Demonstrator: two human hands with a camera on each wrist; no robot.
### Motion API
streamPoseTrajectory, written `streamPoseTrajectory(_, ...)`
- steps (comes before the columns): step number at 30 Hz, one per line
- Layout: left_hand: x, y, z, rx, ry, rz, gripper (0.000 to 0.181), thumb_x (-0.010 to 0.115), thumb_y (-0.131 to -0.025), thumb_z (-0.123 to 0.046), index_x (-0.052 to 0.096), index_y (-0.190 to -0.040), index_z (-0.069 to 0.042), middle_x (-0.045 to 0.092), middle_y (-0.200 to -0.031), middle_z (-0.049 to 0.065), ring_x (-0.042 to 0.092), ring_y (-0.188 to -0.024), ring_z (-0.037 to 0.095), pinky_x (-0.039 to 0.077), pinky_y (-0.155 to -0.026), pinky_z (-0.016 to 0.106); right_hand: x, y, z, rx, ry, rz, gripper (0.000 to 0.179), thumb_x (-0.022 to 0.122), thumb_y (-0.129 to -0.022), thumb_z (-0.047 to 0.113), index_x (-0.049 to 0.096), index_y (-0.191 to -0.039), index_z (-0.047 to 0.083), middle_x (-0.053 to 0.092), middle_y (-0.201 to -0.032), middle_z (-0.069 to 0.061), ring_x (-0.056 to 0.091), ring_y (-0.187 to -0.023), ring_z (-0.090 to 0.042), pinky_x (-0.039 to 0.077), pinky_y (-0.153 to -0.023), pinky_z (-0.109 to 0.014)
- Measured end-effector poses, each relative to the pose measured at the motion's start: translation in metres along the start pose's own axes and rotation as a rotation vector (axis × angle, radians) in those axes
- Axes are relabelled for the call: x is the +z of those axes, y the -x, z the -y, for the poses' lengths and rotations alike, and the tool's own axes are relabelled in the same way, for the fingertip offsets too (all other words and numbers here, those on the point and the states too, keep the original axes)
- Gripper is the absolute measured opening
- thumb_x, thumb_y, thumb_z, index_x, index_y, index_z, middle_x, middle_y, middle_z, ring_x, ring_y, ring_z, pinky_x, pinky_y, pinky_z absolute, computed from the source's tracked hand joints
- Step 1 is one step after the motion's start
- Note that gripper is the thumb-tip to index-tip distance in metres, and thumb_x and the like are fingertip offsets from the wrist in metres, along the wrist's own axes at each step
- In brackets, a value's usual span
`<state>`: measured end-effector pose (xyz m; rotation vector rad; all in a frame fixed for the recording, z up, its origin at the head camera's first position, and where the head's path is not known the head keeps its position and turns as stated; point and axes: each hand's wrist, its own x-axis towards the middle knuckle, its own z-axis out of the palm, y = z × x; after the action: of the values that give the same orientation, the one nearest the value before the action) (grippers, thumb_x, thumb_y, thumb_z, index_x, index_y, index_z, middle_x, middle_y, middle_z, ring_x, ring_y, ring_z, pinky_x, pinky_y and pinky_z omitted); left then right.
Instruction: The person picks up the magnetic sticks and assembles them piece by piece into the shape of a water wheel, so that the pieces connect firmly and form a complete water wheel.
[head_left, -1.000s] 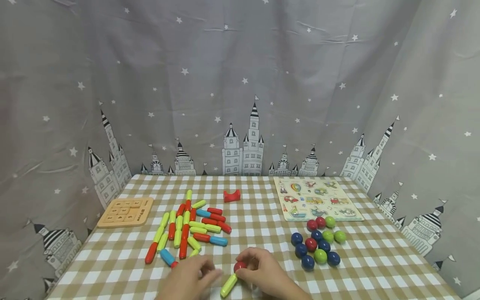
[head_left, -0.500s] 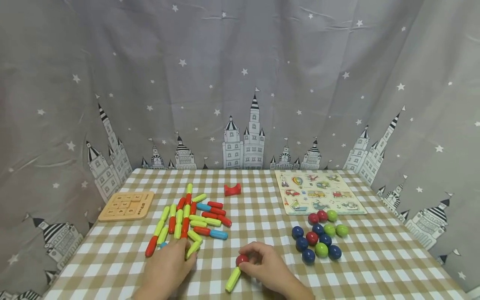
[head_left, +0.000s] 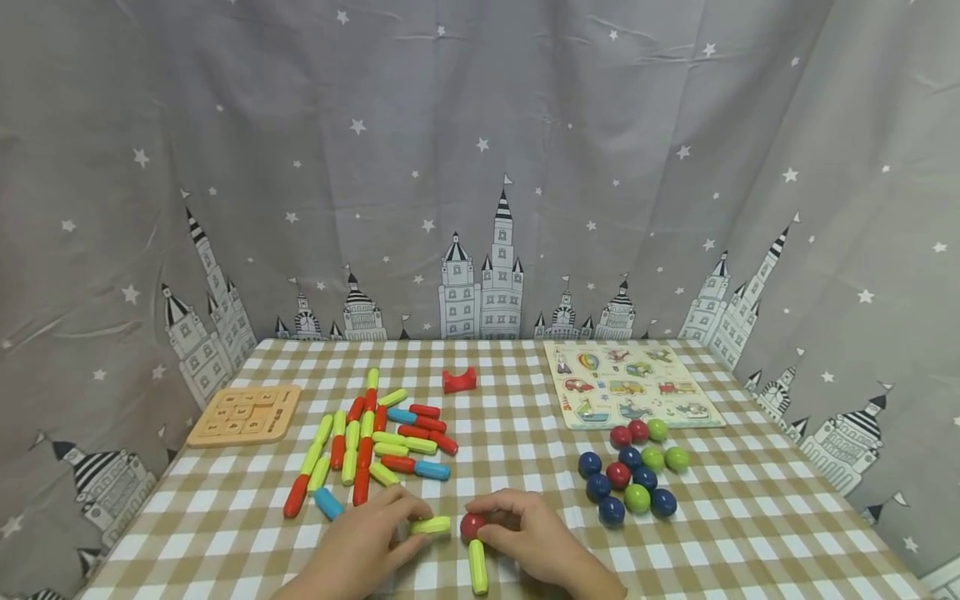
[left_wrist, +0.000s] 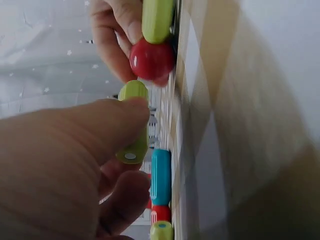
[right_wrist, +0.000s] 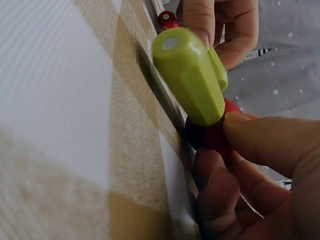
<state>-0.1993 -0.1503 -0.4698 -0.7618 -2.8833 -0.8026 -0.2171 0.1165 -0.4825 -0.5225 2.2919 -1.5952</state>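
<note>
My right hand (head_left: 536, 537) pinches a red ball (head_left: 472, 527) between thumb and fingers, low over the checked cloth. A yellow-green magnetic rod (head_left: 478, 568) sticks to that ball and points toward me, its pale round end showing in the right wrist view. Just left of the ball, my left hand (head_left: 371, 537) pinches a second yellow-green rod (head_left: 431, 526), thumb across its side in the left wrist view. One end of this rod faces the ball across a small gap in the head view.
Several red, yellow-green and blue rods (head_left: 363, 450) lie left of centre. Blue, red and green balls (head_left: 637, 498) cluster on the right, before a picture puzzle board (head_left: 600, 408). A wooden number puzzle (head_left: 243, 414) sits far left; a red curved block (head_left: 459, 381) stands at the back.
My left hand reached left to the rods, took hold of a yellow-green one and brought it right, near the red ball. The right hand kept the ball while its attached rod swung toward me.
</note>
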Motion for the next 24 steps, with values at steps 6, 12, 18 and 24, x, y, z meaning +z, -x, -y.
streamPoseTrajectory(6, 0.004, -0.003, 0.000, 0.033, -0.009, 0.060, 0.017, 0.075, -0.093, -0.042, 0.072, -0.108, -0.035, 0.060, -0.101, -0.020, 0.048, -0.073, -0.006, 0.045, -0.065, 0.022, 0.000, 0.000, 0.001, -0.024, 0.006, 0.018, 0.024, 0.072, -0.096, 0.016, 0.075, -0.120, 0.019, 0.074, -0.116, 0.005, 0.069, -0.099, -0.010, 0.054, -0.081, -0.021)
streamPoseTrajectory(12, 0.005, -0.007, -0.003, 0.047, 0.049, 0.129, 0.025, 0.074, -0.093, -0.048, 0.072, -0.110, -0.029, 0.062, -0.099, -0.020, 0.050, -0.071, -0.006, 0.047, -0.065, 0.020, 0.000, 0.000, 0.001, 0.002, 0.009, 0.020, 0.026, 0.073, -0.096, 0.018, 0.074, -0.122, 0.019, 0.074, -0.113, 0.006, 0.068, -0.096, -0.011, 0.053, -0.080, -0.021)
streamPoseTrajectory(18, -0.013, -0.016, -0.007, -0.043, -0.072, 0.082, 0.029, 0.071, -0.095, -0.049, 0.073, -0.111, -0.025, 0.066, -0.099, -0.015, 0.061, -0.082, 0.001, 0.055, -0.072, 0.030, 0.000, 0.001, 0.000, -0.021, 0.120, -0.052, 0.028, 0.079, -0.091, 0.026, 0.075, -0.117, 0.018, 0.070, -0.101, 0.009, 0.061, -0.084, -0.008, 0.049, -0.071, -0.022)
streamPoseTrajectory(24, -0.021, -0.022, 0.011, -0.174, -0.391, -0.046, 0.027, 0.081, -0.088, -0.022, 0.075, -0.114, -0.020, 0.069, -0.114, -0.001, 0.064, -0.105, 0.020, 0.058, -0.085, 0.042, 0.001, 0.000, 0.001, -0.033, 0.142, -0.067, 0.027, 0.080, -0.091, 0.028, 0.075, -0.116, 0.018, 0.068, -0.096, 0.009, 0.059, -0.080, -0.006, 0.048, -0.069, -0.022)
